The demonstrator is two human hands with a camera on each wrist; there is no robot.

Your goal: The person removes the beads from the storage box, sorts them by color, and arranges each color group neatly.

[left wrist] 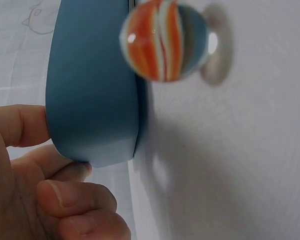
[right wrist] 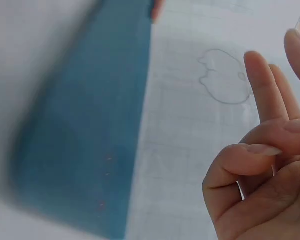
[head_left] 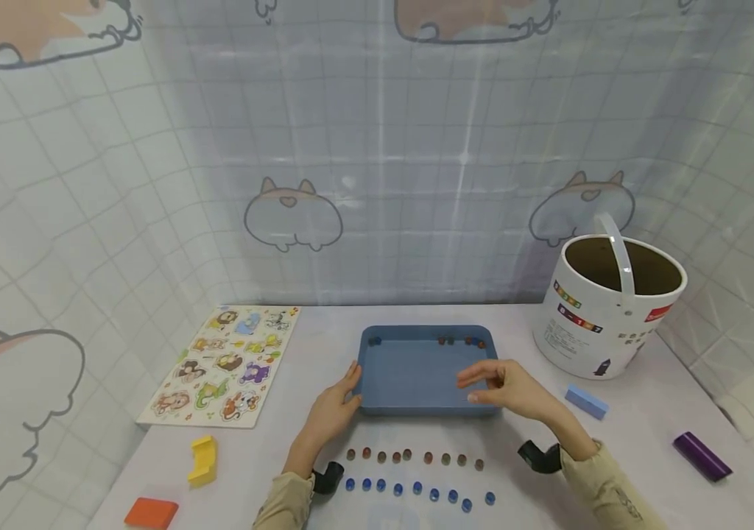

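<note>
My left hand (head_left: 332, 414) rests at the near left corner of a blue tray (head_left: 410, 377), its thumb and fingertips touching the tray's outside. Over the tray's right side hovers my right hand (head_left: 509, 389), thumb and forefinger apart, with nothing visible between them. Small dark and reddish marbles (head_left: 476, 343) lie along the tray's far edge, left and right. In front of the tray sit a row of reddish-brown marbles (head_left: 428, 458) and a row of blue marbles (head_left: 434, 495). The left wrist view shows an orange-and-white striped glass marble (left wrist: 152, 42) close by.
A white bucket (head_left: 576, 324) with a handle stands at the back right. Near it lie a blue block (head_left: 587, 402) and a purple block (head_left: 702, 456). To the left are an animal picture board (head_left: 221, 368), a yellow block (head_left: 202, 461) and an orange block (head_left: 151, 513).
</note>
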